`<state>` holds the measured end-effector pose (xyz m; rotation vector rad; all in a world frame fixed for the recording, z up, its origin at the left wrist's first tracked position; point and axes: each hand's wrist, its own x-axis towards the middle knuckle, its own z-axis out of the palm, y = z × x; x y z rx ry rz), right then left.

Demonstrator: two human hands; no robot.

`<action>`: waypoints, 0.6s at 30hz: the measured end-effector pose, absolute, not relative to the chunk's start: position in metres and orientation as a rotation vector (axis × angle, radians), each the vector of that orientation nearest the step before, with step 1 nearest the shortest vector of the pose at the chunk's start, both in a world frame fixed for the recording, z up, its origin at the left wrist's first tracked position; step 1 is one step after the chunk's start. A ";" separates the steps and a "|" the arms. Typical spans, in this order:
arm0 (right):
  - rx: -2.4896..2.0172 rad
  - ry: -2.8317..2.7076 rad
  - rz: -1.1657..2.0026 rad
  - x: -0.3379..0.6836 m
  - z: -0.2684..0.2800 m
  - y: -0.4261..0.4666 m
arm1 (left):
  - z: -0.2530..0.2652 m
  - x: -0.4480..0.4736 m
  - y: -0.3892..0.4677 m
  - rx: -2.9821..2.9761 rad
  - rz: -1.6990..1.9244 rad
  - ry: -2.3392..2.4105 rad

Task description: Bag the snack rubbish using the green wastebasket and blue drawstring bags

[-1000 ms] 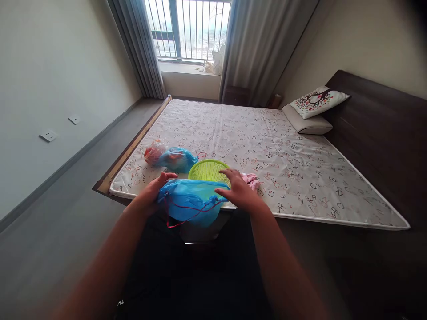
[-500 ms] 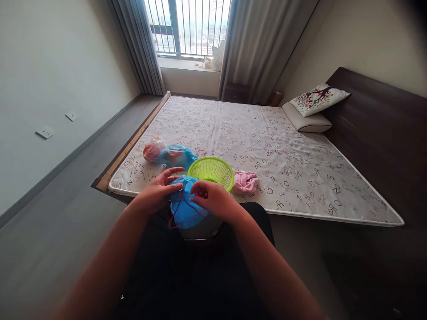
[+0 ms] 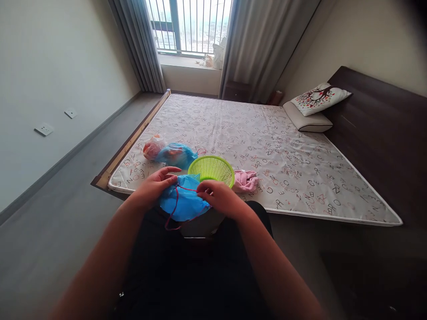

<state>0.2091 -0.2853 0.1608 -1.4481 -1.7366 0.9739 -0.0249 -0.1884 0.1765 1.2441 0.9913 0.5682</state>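
Above my lap is a blue plastic bag (image 3: 185,205) with a dark red string (image 3: 187,189) running across its top and hanging in a loop on the left. My left hand (image 3: 158,189) pinches the bag's upper left edge where the string meets it. With thumb and forefinger my right hand (image 3: 215,195) grips the string near the bag's right side, and the stretch between my hands is nearly straight. Beneath the bag shows part of a grey bin-like container (image 3: 200,227). A green plastic basket (image 3: 213,166) stands on the mattress edge just beyond my right hand.
On the patterned mattress (image 3: 240,129) lie a clear bag with reddish contents (image 3: 153,148), another blue bag (image 3: 176,154) and a pink cloth (image 3: 246,181). Pillows (image 3: 316,104) rest by the dark headboard (image 3: 376,106). A wooden bed rail (image 3: 133,138) runs along the left.
My right hand has moved slightly right, drawing the string out straighter across the bag. The blue bag has shifted a little left and spread wider.
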 end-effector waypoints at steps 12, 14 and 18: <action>-1.465 -1.543 0.849 0.240 0.145 -0.279 | 0.182 -0.032 -0.180 1.747 0.281 0.888; -1.454 -1.750 0.783 0.237 0.132 -0.273 | 0.182 -0.030 -0.182 1.688 0.245 0.832; -1.431 -1.921 0.887 0.228 0.102 -0.260 | 0.181 -0.030 -0.180 1.638 0.211 0.806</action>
